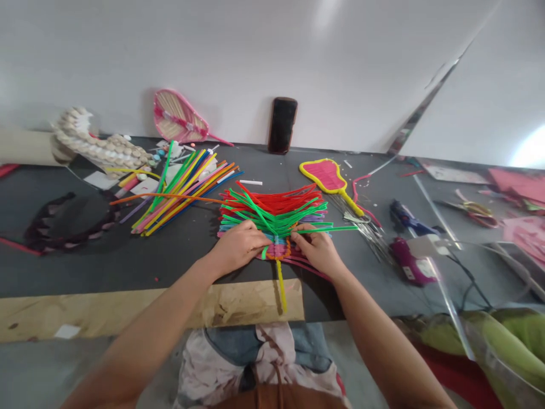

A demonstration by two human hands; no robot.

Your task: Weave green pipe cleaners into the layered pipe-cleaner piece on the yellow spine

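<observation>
Fingers (260, 241) of my left hand (238, 245) and right hand (318, 251) pinch a fanned red-green-purple plastic straw weave (276, 209).

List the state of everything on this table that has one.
Straw weave, half woven, lying flat, ends loose.
Left hand, fingers closed on the straw weave.
Right hand, fingers pinching the straw weave.
Loose straws, piled flat.
Phone, propped upright, screen dark.
Yellow-rimmed fan, lying flat.

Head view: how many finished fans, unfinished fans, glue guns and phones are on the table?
Finished fans: 2 (pink fan, yellow-rimmed fan)
Unfinished fan: 1
Glue guns: 2 (blue glue gun, purple glue gun)
Phone: 1
Total: 6
</observation>
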